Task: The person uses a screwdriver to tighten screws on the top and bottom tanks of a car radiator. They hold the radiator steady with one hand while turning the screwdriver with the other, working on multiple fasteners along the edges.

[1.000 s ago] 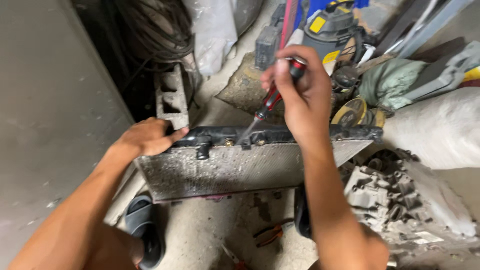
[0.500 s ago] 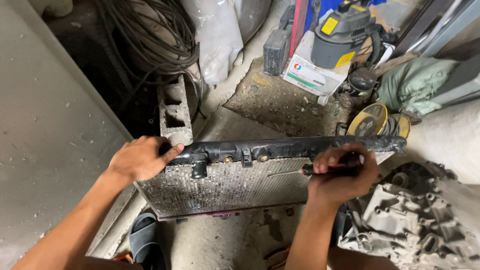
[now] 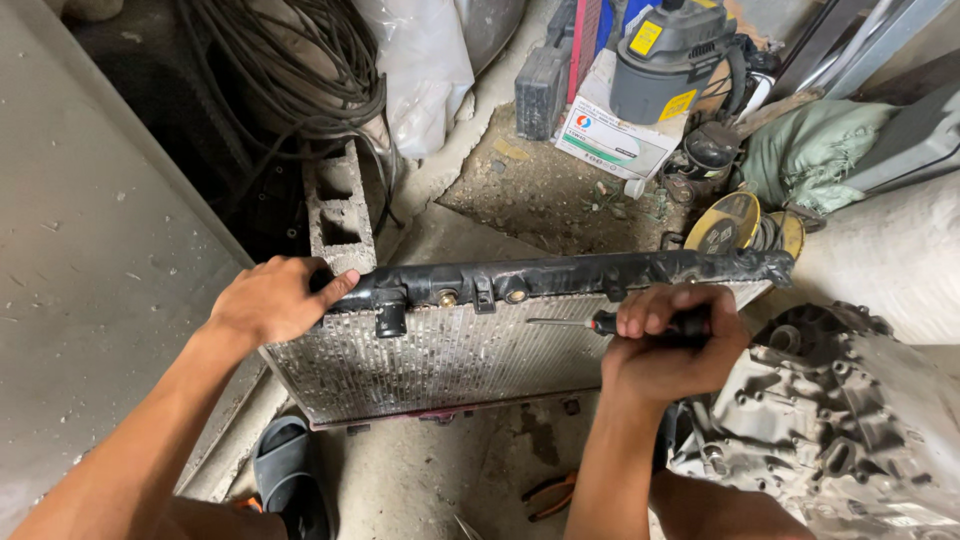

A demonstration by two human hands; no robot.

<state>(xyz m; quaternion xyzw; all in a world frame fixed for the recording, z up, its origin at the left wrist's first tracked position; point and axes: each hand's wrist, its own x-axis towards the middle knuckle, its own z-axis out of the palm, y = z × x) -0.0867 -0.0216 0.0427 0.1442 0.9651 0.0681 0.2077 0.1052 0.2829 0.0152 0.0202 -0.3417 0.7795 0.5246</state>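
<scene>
Steadying the radiator (image 3: 450, 350) upright at twelve o'clock, your left hand (image 3: 270, 298) clamps its stiff black top; your right hand (image 3: 665, 345) grips a screwdriver (image 3: 600, 322). Avoid the likely fragile fins.

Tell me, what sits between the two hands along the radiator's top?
In the head view, the black top tank spans between left hand and right hand, with the screwdriver shaft beneath.
</scene>
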